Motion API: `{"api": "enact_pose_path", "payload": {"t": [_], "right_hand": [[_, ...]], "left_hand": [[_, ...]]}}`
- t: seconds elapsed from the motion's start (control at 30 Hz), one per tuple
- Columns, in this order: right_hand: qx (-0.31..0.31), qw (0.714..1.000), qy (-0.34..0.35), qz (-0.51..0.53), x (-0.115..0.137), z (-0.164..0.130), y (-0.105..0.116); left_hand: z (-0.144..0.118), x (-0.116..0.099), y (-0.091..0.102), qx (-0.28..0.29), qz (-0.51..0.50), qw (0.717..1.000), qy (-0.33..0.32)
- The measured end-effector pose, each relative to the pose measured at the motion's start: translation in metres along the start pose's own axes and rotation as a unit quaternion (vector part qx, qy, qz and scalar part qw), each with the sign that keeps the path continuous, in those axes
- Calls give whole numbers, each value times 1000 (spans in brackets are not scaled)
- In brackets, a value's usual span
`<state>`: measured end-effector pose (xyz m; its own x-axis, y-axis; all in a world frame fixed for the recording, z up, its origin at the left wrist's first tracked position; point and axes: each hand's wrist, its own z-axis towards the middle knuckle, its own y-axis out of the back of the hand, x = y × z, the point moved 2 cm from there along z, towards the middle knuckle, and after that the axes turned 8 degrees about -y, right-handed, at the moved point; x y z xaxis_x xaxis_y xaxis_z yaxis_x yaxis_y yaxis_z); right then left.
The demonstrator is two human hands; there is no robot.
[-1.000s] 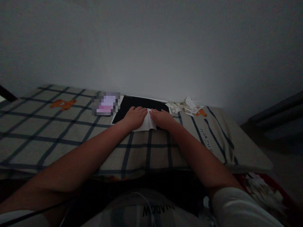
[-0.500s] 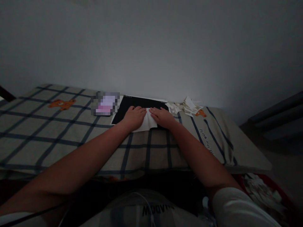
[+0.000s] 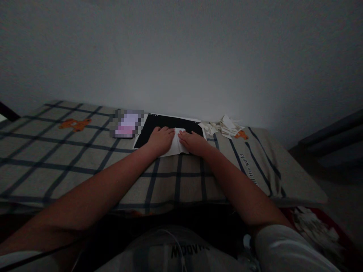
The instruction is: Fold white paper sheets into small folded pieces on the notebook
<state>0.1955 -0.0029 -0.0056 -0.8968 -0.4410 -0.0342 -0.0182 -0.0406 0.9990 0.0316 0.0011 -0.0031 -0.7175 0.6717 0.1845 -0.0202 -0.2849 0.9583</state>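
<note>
A white sheet of paper (image 3: 178, 145) lies partly folded on a black board (image 3: 159, 122) near the far edge of the checked cloth. My left hand (image 3: 159, 139) lies flat on the paper's left side, fingers together and pressing down. Pressing the right side is my right hand (image 3: 193, 141), its fingertips meeting the left hand's at the fold. Both hands touch the paper without lifting it. The room is dim.
A heap of folded white paper pieces (image 3: 222, 127) sits at the back right. A blurred pink-white object (image 3: 126, 124) lies left of the board. The checked cloth (image 3: 70, 158) with orange bear prints covers the surface. A grey wall stands close behind.
Both hands stay pressed on the paper; the right hand's fingers slid slightly toward me along the fold. The paper's upper edge now shows a bit more between the hands.
</note>
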Motion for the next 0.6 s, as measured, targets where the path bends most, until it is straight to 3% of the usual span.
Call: {"api": "enact_pose_path", "payload": {"t": [0.33,0.6], "right_hand": [[-7,999,-8,-32,7,-2,5],[-48,999,-18,-11,4,-3,4]], "left_hand": [[1,-1,0,6,11,1000,3],[0,0,1,-17,-12,1000,11]]}}
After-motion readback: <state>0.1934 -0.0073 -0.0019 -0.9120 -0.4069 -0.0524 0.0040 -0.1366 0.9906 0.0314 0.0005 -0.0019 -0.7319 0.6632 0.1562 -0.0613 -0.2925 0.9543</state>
